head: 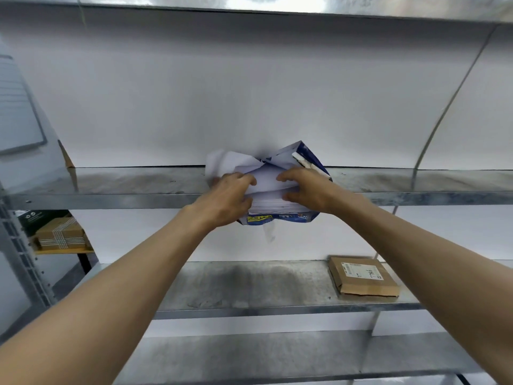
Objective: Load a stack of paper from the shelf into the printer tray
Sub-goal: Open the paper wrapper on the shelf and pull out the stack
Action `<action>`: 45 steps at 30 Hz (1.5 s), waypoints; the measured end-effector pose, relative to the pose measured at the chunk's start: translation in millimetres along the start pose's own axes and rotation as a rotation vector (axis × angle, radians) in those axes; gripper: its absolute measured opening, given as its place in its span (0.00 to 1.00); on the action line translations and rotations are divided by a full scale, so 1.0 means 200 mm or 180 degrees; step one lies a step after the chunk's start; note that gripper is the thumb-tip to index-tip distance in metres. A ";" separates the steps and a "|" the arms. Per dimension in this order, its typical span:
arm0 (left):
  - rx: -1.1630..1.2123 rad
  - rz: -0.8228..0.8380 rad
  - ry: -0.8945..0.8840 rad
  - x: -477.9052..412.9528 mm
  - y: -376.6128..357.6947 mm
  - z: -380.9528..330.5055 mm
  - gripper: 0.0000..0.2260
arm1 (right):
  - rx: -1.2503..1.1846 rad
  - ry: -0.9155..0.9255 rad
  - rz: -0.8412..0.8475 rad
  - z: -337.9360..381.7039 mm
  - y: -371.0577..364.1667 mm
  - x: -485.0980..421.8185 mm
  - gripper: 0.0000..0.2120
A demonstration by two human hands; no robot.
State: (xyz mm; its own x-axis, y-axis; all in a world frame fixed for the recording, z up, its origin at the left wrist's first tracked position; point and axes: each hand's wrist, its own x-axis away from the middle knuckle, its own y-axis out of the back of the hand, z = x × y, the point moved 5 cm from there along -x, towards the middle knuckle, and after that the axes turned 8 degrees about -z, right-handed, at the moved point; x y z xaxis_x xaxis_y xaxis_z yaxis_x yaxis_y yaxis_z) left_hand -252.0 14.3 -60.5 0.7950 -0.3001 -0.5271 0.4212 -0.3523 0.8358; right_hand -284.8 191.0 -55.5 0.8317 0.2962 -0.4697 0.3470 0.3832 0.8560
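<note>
At the shelf (111,187) front edge, left hand (227,201) and right hand (308,190) clamp loose paper (270,190) inside the torn wrapper (308,157); sheets may snag or spill.

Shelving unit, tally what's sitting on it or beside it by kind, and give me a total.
Opened paper ream in blue wrapper, gripped by the left hand and right hand: 1
Flat cardboard parcel with label: 1
Strapped cardboard bundle, on the stand at left: 1
Total: 3
</note>
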 end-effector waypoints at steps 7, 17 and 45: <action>-0.0524 0.0233 -0.0009 -0.05 -0.04 0.03 0.21 | 0.0761 0.0044 0.0438 -0.07 0.05 -0.01 0.22; -0.0495 0.0181 0.0008 -0.08 -0.05 0.11 0.14 | 0.0648 0.0129 0.0670 -0.12 0.07 0.00 0.14; -0.0195 0.0169 0.0049 -0.10 -0.04 0.16 0.11 | -0.0020 -0.0327 0.0766 -0.13 0.08 -0.06 0.09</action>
State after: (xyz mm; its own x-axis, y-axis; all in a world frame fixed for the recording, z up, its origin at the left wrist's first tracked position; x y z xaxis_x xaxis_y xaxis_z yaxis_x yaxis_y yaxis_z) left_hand -284.9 -6.3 -61.4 0.8234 -0.3031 -0.4797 0.4037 -0.2810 0.8707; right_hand -301.3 216.5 -41.7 0.9297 0.2892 -0.2281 0.1315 0.3180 0.9389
